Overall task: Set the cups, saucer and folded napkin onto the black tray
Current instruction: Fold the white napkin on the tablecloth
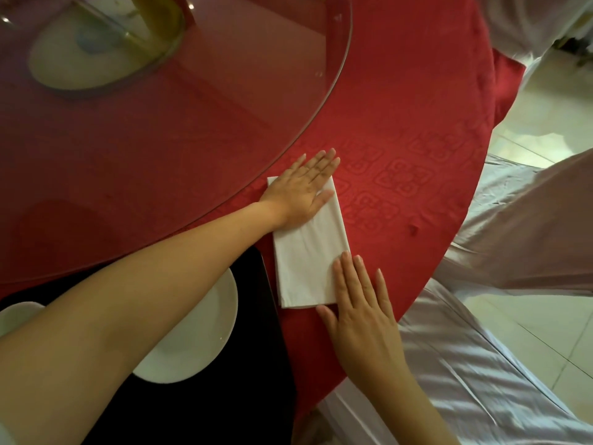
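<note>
A white folded napkin [306,255] lies as a long rectangle on the red tablecloth, just right of the black tray [260,342]. My left hand [301,191] lies flat, fingers spread, on the napkin's far end. My right hand [359,300] rests flat at the napkin's near right corner, fingertips on its edge. On the tray sits a white saucer [202,335], partly hidden under my left forearm. A white rounded piece [17,316] shows at the tray's left edge; I cannot tell whether it is a cup.
A glass turntable [192,130] covers the table's middle, its rim passing just beyond my left hand. Chairs in pale satin covers [481,358] stand close on the right. The red cloth's edge [449,226] drops off to the right toward a tiled floor.
</note>
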Demonstrator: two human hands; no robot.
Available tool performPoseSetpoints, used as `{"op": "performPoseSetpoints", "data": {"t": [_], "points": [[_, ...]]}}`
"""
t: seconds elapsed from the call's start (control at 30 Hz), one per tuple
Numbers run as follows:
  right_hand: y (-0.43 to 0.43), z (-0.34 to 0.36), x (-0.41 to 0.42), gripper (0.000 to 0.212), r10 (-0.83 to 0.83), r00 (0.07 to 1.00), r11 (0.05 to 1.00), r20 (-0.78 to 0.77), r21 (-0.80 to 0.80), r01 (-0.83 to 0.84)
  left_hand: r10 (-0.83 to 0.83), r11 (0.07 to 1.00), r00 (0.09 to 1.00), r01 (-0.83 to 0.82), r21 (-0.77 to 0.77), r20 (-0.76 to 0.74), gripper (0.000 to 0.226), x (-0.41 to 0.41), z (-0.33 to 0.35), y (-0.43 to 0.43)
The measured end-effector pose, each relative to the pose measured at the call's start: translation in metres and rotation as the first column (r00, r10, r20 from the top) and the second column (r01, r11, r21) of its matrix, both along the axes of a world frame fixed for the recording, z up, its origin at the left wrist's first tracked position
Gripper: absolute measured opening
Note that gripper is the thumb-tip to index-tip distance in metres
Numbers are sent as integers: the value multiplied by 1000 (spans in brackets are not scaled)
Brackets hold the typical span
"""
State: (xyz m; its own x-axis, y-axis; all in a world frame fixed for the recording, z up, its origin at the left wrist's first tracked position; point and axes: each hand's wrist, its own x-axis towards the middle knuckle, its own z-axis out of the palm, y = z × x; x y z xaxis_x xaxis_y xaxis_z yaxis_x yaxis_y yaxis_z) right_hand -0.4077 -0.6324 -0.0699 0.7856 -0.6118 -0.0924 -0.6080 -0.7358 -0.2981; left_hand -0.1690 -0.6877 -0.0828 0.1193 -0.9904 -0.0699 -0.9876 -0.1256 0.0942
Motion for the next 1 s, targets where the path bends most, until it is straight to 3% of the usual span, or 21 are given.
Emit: {"op": "performPoseSetpoints", "data": {"t": [0.13, 0.3, 0.37, 0.43, 0.57, 0.7, 0.83, 1.0], "points": [[21, 4, -4, 62, -89, 995, 996, 35, 26, 88, 112, 992, 992, -115, -55, -59, 54, 0, 0, 3], [15, 11, -3, 30, -260, 899, 965, 352, 61, 255, 155, 972, 963, -189, -143, -220, 45, 0, 6, 6], [3, 16, 2, 15, -320, 854, 947, 411, 112, 301, 196, 956, 933, -251, -153, -302, 42, 0, 10, 8], [-8, 19, 11, 11, -371, 848, 928, 377, 176, 328, 233, 935, 910, -306, -177, -343, 38, -2, 14, 9], [-18, 20, 27, 27, -388, 882, 908, 266, 275, 316, 290, 900, 870, -390, -197, -398, 25, -3, 26, 3], [-19, 18, 31, 30, -391, 889, 905, 240, 276, 323, 342, 890, 835, -435, -137, -431, 21, 3, 37, -3], [-16, 17, 29, 29, -404, 876, 903, 263, 269, 335, 346, 903, 863, -413, -118, -368, 17, 7, 44, -6], [-16, 16, 30, 29, -410, 872, 900, 269, 273, 339, 409, 912, 849, -377, 159, -334, 32, 11, 59, -19]]}}
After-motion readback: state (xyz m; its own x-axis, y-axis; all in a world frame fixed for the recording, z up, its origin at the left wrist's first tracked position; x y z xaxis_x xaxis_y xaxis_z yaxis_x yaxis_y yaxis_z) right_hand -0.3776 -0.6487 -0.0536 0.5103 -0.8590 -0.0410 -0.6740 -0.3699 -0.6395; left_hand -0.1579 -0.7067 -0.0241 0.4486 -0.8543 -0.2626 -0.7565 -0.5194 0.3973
